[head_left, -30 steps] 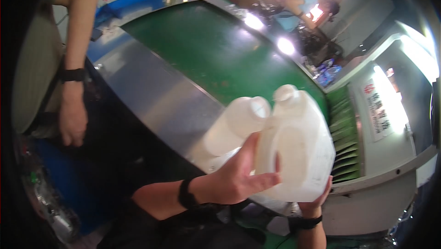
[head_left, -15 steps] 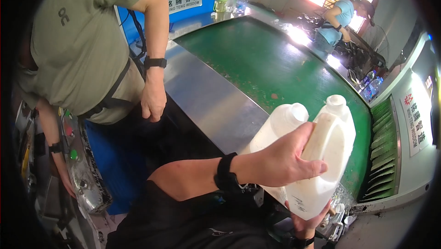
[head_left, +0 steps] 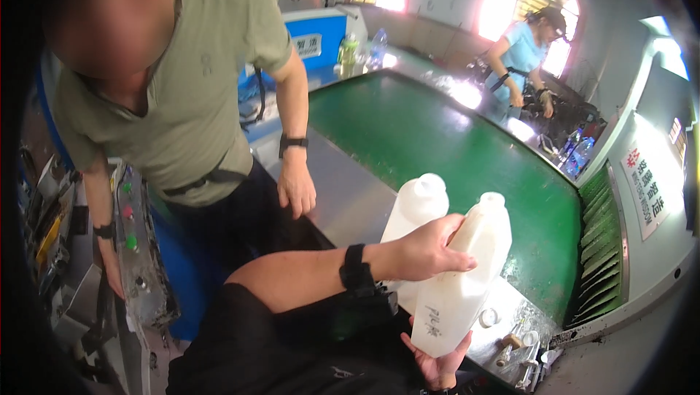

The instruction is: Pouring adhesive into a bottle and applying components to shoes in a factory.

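Note:
A white plastic jug [head_left: 467, 285] with a narrow neck and dark handwriting is tilted in front of me. My left hand [head_left: 430, 249] is closed round its handle, thumb on the near side. Beneath the base, my right hand [head_left: 443, 366] cups the jug from below, its fingers partly hidden. A second white, wide-mouthed container [head_left: 414, 209] shows just behind my left hand. My left hand and forearm hide its lower part, so I cannot tell what it rests on.
Beyond the jug lies a green conveyor belt [head_left: 408, 121] with a metal border [head_left: 350, 176]. A person in olive [head_left: 197, 103] stands close at left; another in light blue [head_left: 521, 56] works far right. Spoons and small tools [head_left: 529, 351] lie near right.
The view has tilted up, showing more of both people. The jug sits lower and further left in the picture, its base swung left, still between both hands.

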The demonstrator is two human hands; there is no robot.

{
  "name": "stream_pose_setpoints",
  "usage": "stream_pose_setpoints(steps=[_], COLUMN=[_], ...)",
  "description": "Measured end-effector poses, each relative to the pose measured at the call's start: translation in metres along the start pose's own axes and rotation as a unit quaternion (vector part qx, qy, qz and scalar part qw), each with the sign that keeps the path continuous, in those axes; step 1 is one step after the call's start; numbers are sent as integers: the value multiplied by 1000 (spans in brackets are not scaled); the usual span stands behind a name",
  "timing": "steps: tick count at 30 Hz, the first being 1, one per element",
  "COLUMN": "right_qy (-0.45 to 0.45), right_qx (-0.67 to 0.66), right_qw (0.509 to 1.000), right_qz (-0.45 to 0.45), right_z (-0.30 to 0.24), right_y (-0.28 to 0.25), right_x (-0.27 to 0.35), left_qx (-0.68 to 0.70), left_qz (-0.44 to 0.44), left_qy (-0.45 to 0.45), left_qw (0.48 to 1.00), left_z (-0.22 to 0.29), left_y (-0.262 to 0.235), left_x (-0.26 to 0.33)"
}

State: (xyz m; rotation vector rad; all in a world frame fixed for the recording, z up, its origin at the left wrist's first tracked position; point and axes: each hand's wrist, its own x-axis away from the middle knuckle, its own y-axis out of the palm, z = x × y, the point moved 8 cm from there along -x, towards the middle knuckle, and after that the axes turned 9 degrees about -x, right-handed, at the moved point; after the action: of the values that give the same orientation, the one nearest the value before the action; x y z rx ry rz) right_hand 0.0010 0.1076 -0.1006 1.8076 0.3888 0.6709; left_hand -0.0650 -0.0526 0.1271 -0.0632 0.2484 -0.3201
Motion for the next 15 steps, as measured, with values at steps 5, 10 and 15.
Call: stream_pose_setpoints(steps=[5,10,15], right_qy=[43,70,151], right_qx=[-19,87,336], right_qw=[999,994,929], right_qz=[-9,9,-40], right_z=[2,0,-4], right_y=[0,-23,-40], right_x=[7,16,46], left_qx=[-5,11,-72], left_qz=[-3,-26,-35], left_qy=[-14,-55,-34], left_qw=[1000,998,996], left_z=[2,2,10], left_y=[9,15,35], left_x=[-2,-12,-26])
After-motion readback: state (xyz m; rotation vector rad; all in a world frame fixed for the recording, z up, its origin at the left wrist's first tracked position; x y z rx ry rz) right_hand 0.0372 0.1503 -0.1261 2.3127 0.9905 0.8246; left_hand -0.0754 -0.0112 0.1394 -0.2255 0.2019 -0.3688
